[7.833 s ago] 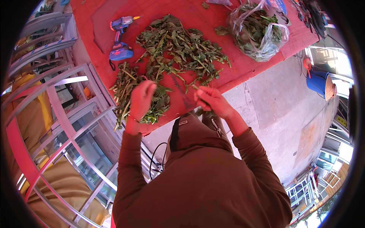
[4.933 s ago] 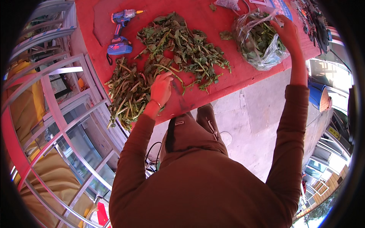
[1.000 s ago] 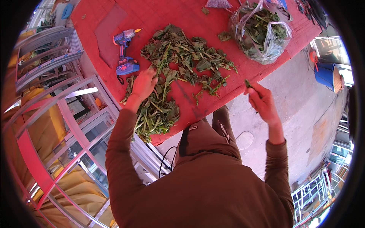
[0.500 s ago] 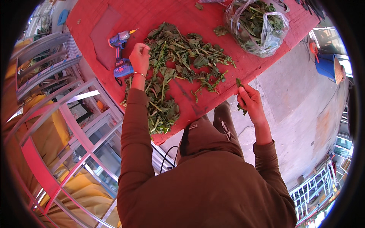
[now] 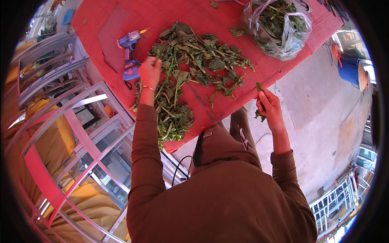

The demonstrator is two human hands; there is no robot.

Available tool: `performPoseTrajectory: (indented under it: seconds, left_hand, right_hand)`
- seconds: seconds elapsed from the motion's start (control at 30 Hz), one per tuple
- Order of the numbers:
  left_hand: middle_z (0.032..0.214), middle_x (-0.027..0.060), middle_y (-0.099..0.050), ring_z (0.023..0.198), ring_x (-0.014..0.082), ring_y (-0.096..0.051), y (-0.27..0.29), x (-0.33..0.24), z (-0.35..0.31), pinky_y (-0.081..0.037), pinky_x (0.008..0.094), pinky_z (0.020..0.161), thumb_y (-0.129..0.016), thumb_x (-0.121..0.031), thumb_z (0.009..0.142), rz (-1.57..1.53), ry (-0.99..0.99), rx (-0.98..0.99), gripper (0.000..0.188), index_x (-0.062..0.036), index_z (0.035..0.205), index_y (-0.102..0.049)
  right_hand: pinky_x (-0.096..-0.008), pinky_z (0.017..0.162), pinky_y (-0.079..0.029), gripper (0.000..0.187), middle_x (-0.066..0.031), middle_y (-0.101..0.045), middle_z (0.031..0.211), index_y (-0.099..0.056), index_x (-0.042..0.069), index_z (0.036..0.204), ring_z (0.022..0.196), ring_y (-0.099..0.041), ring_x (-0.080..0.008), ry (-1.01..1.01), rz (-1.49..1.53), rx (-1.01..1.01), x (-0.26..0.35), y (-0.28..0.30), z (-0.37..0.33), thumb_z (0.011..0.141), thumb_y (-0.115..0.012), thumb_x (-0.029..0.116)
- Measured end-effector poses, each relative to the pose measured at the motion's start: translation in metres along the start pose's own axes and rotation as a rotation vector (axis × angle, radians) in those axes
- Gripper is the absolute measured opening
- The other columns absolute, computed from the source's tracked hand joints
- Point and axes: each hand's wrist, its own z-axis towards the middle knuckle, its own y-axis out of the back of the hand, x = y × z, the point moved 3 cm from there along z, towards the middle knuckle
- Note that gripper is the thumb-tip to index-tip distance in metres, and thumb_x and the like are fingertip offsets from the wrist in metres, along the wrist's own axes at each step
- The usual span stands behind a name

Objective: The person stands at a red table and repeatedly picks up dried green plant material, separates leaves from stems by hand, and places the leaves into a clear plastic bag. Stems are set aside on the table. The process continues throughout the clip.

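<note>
Greens (image 5: 194,69) lie heaped on the red table (image 5: 170,16), and the left hand (image 5: 150,72) is closed into the left edge of the heap, pinching a stem, while the right hand (image 5: 269,107) is shut around a small leafy sprig (image 5: 259,103) just off the table's near edge. Good practice, I judge, is lifting one stem cleanly without dragging its tangled neighbours. A blue drill (image 5: 129,56) sits just beside the left hand, crowding it; a clear bag of greens (image 5: 279,26) stands well apart.
</note>
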Motion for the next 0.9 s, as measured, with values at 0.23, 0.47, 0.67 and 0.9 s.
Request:
performPoseTrajectory:
  seconds: [0.23,0.47,0.67,0.9]
  left_hand:
    - [0.087,0.0192,-0.070,0.084,0.0417,-0.067,-0.040,0.016,-0.045,-0.052,0.0495,0.075,-0.077,-0.026,0.082,0.378,0.006,0.016,0.027,-0.0011,0.090,-0.070]
    - [0.076,-0.0043,-0.063,0.058,0.0011,-0.049,0.018,-0.047,-0.063,-0.036,0.0196,0.050,-0.074,-0.021,0.093,-0.836,0.463,0.303,0.017,-0.0040,0.094,-0.071]
    - [0.074,-0.0043,-0.061,0.057,0.0016,-0.048,-0.003,-0.129,-0.085,-0.038,0.0201,0.052,-0.073,-0.020,0.093,-0.837,0.336,0.550,0.018,-0.0037,0.101,-0.069]
    - [0.097,0.0228,-0.067,0.081,0.0362,-0.068,-0.059,-0.221,-0.089,-0.053,0.0422,0.067,-0.068,-0.006,0.088,-0.140,-0.288,0.260,0.021,0.0036,0.106,-0.062]
  right_hand:
    - [-0.0194,0.049,-0.022,0.025,0.0070,-0.044,0.064,-0.059,0.008,0.093,0.053,-0.033,-0.0007,0.033,0.016,0.082,0.006,-0.030,0.011,0.107,-0.051,0.028]
    - [-0.0202,0.049,-0.025,0.021,0.0063,-0.046,0.067,-0.063,0.004,0.096,0.054,-0.036,-0.0016,0.013,0.108,0.075,-0.001,-0.062,0.040,0.104,-0.058,0.024]
    - [-0.0274,0.070,-0.049,0.029,-0.0018,-0.065,0.087,-0.064,0.002,0.103,0.077,-0.059,-0.0099,0.019,0.502,0.089,-0.009,-0.121,0.081,0.107,-0.052,0.029]
    - [-0.0252,0.072,-0.051,0.027,-0.0011,-0.067,0.092,-0.063,0.006,0.107,0.082,-0.062,-0.0108,0.143,0.369,0.031,-0.012,-0.103,0.088,0.106,-0.053,0.031]
